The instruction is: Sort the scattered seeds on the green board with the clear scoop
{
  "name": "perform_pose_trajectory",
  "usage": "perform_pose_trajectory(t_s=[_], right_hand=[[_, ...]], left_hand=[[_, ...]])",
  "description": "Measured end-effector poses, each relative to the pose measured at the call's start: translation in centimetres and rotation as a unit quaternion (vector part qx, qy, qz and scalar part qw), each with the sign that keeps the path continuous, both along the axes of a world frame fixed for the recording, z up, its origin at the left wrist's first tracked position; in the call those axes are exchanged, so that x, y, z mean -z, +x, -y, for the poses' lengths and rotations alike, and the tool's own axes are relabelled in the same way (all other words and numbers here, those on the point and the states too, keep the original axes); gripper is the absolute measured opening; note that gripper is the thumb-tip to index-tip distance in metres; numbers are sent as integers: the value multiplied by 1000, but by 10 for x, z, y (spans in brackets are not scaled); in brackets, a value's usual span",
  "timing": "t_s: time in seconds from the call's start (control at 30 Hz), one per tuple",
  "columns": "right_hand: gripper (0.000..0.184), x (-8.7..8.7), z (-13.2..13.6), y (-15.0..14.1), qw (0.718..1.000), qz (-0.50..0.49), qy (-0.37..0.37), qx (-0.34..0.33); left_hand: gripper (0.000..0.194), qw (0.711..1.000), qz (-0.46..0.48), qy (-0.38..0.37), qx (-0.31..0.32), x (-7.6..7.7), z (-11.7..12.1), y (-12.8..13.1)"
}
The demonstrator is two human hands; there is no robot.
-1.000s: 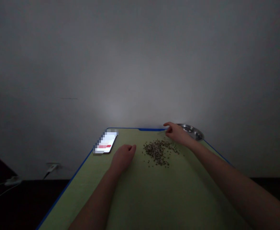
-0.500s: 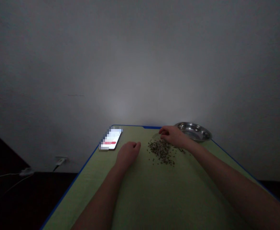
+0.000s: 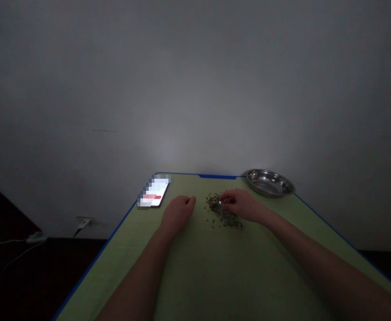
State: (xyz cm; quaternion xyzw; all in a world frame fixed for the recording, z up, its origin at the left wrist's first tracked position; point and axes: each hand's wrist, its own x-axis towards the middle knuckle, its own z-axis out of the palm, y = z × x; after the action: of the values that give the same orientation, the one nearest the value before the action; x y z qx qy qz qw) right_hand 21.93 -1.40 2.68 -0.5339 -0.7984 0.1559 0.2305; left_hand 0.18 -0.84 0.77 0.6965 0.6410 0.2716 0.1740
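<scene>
Pale green with a blue edge, the table (image 3: 195, 272) bears a loose heap of dark grains (image 3: 228, 218), about mid-width and toward its far end. The right hand (image 3: 244, 205) is at the heap's 2 o'clock side, its fingers narrow: thumb and fingers curl about a small shiny piece (image 3: 220, 202), which it appears to hold, though the dim light and the fingers hide its shape. The left hand (image 3: 177, 214), at the heap's 9 o'clock, makes a loose fist apart from the grains; nothing shows in it, but I cannot see into the palm. A steel bowl (image 3: 270, 193) sits at 2 o'clock, farther out than the right hand, and a lit phone (image 3: 156, 191) lies at 10 o'clock, beyond the left.

The step in hand, as I judge it, is the right hand's work in the heap with the shiny piece, the left taking no part. The next move likely calls for a light pinch and a low, steady wrist, since a quick sweep could scatter grains toward the strays at 8 o'clock.
</scene>
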Motion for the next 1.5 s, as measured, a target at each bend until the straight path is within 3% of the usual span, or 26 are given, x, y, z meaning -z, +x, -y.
perform_pose_trajectory(t_s=[0.4,0.93,1.13,1.5], right_hand=[[23,11,-1,0,1000,9,8,1],[23,9,-15,19,993,77,49,75],[23,0,-10,13,998,37,27,38],[20,11,-14,-7,1000,18,17,15]], left_hand=[[39,1000,-3,0,10,-1,0,0],[41,1000,-1,-1,2,-1,0,0],[40,1000,10,3,8,0,0,0],[40,1000,-1,-3,1,-2,2,1]])
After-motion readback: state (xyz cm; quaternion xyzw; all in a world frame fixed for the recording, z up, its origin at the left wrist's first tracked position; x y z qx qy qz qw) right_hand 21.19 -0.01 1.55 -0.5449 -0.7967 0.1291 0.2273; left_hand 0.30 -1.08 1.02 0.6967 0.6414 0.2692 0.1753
